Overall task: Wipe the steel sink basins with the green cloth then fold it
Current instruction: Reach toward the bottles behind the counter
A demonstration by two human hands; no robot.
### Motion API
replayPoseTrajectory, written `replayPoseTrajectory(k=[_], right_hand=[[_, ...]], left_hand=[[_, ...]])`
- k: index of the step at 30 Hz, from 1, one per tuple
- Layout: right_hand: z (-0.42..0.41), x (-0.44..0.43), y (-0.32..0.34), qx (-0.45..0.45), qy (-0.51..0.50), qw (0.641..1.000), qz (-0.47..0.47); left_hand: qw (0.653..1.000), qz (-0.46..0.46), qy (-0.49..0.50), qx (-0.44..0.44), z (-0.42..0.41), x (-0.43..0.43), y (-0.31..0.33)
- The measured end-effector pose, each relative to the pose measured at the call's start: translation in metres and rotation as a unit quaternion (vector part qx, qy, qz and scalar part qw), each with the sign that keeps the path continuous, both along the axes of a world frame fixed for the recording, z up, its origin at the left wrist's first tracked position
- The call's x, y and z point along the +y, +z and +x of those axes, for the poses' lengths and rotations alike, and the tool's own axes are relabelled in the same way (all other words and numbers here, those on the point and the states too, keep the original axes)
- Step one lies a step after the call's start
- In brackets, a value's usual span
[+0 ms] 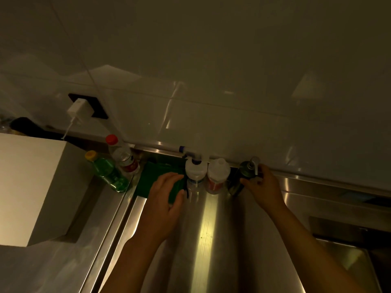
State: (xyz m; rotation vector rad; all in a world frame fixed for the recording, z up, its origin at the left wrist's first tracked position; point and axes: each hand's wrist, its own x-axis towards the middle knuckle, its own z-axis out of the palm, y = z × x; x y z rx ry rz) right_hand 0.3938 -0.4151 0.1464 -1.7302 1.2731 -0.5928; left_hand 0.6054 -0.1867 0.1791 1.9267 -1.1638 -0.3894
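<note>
Nearest the lens, two bare forearms (135, 256) reaching up from the bottom edge across the steel drainboard (208, 229). Left hand (164, 195) laid on the green cloth (146, 182), fingers fairly straight and spread over it, pressing rather than pinching, thumb out toward the nearer of two white-capped bottles (195, 172). Cloth lying flat and roughly squared at the back left corner of the steel, close under the tiled wall (232, 115), just beside a clear bottle (124, 159) with a red cap and a green bottle (106, 174) with a yellow cap, and well apart from the basin (349, 256) at the lower right. Folded or merely spread: too dim to tell. Right hand (263, 185) curled round a dark pump bottle (241, 178), thumb on one side, fingers on the other, grasping it below the pump head; standing on the steel or lifted off it, impossible to say. Farther left, a white charger (78, 111) plugged into a black socket. By judgement, most likely the fetching of the cloth, with the bottle either readied for soap or being shifted aside; no wiping under way in the basin at this moment. Next move, then: close the left fingers on the cloth, draw it out without toppling the crowded bottles, carry it rightward and down into the basin. Folding left for last, on the bare steel in front.
</note>
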Motion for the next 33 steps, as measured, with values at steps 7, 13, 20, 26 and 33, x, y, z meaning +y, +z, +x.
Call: replayPoseTrajectory(k=[7,13,20,26,33], right_hand=[[-0.011,0.032,0.012,-0.028,-0.008,1.000,0.011],[-0.005,0.071,0.019,-0.037,0.031,0.999,0.020],[0.018,0.106,0.019,-0.048,0.074,0.996,0.019],[0.033,0.122,0.029,-0.059,0.092,0.994,0.008],[0.044,0.135,0.026,-0.071,0.096,0.993,0.006]], left_hand=[[1.000,-0.018,0.002,0.008,-0.007,0.006,-0.007],[0.998,-0.020,-0.018,0.054,-0.023,0.012,-0.018],[0.989,0.011,-0.054,0.141,-0.033,0.003,-0.020],[0.984,0.020,-0.061,0.165,-0.044,0.001,-0.032],[0.981,-0.008,0.006,0.193,-0.048,0.003,-0.046]])
